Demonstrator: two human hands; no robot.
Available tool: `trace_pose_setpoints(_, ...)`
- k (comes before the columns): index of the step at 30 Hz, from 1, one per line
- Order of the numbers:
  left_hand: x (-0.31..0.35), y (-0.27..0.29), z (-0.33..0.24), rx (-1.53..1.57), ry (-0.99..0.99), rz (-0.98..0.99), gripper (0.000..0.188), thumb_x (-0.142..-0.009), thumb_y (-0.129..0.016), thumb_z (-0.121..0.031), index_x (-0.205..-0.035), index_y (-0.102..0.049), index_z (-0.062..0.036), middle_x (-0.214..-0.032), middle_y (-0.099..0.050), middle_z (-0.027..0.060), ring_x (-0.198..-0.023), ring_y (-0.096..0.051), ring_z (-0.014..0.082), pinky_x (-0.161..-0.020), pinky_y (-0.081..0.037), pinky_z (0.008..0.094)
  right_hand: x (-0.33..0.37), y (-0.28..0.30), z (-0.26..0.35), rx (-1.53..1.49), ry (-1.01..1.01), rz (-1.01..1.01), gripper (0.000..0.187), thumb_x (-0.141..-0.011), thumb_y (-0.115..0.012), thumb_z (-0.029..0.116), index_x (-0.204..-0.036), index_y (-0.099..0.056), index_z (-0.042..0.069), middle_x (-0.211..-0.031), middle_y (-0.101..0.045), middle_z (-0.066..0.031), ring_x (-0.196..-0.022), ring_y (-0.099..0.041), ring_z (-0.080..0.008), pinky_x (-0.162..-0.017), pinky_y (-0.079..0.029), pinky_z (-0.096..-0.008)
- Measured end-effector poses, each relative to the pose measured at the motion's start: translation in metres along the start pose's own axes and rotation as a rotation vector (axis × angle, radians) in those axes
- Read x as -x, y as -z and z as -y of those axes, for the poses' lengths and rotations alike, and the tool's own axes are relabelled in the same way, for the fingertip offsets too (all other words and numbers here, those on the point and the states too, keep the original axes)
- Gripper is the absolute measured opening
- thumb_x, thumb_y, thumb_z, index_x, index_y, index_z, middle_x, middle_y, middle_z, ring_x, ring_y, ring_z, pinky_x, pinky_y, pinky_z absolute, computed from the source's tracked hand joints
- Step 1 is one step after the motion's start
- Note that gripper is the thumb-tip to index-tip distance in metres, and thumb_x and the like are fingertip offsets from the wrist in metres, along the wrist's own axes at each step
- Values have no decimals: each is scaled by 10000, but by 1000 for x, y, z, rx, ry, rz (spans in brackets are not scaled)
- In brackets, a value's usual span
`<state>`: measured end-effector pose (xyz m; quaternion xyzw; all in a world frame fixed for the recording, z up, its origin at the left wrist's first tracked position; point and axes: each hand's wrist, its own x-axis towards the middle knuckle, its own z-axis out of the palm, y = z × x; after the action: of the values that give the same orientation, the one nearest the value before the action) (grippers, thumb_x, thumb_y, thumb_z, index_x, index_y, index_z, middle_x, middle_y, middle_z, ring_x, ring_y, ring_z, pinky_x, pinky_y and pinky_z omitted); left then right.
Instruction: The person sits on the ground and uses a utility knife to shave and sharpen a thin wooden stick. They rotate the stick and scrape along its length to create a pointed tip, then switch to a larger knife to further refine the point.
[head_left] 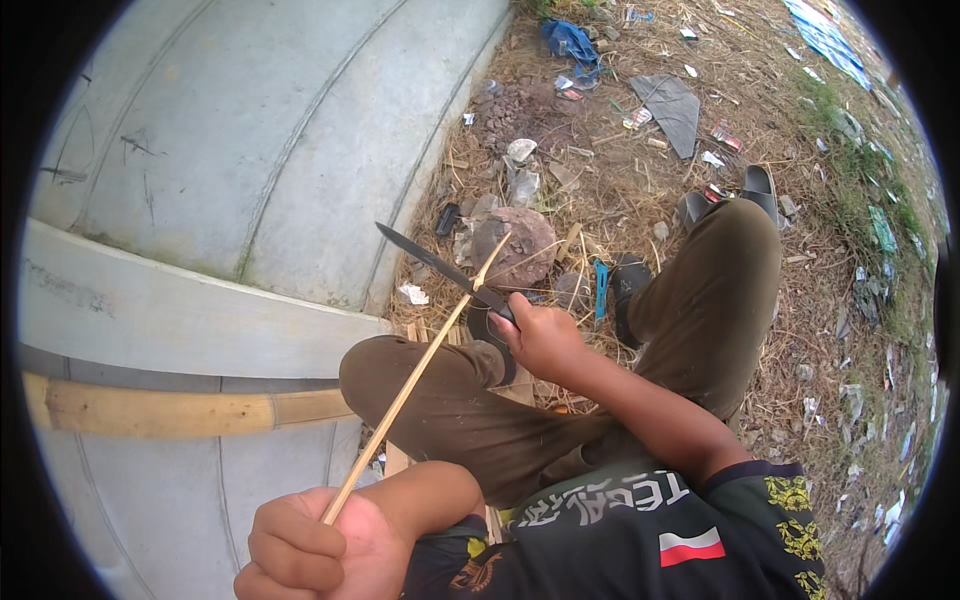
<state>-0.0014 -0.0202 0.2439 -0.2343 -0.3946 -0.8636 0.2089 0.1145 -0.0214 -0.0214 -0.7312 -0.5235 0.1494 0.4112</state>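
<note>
My left hand (320, 548), low in the view, is closed around the near end of a long, thin bamboo strip (400, 398). The strip slants up and away to the right, over my bent leg. Farther out, my right hand (540, 338) grips the dark handle of a knife (432, 260). Its dark blade points up to the left and crosses the strip close to its far end. Just past the blade, a thin sliver (505, 262) stands off from the strip. Whether the blade is cutting into the strip cannot be made out.
A grey panelled wall (300, 170) rises on the left, with a bamboo pole (180, 408) along it. Beyond the knife lies a round stone (515, 245). Litter and dry straw cover the ground, with a blue plastic bag (570, 42) and sandals (760, 190) farther off.
</note>
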Motion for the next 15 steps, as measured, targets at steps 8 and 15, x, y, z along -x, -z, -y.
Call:
trace_pose_setpoints(8,-28,19,29,1339,290,1119,333,-1108,-342,-438,-943,-499,-196,-690,-316,-73,-540,-303,75,-491,-275,267,-14,22,3,-586,-192,140,450,-1053,-503,409,-878,-530,-5,-631,-592,-235,-592,-603,-442,-580,-467,-498)
trace_pose_setpoints(15,-16,21,29,280,-282,662,386,-1109,-319,-450,-866,-421,-168,-666,-324,-73,-505,-272,61,-418,-223,232,8,52,68,-244,368,-69,355,-995,-619,329,-917,-485,10,-602,-573,-201,-534,-583,-435,-493,-458,-492)
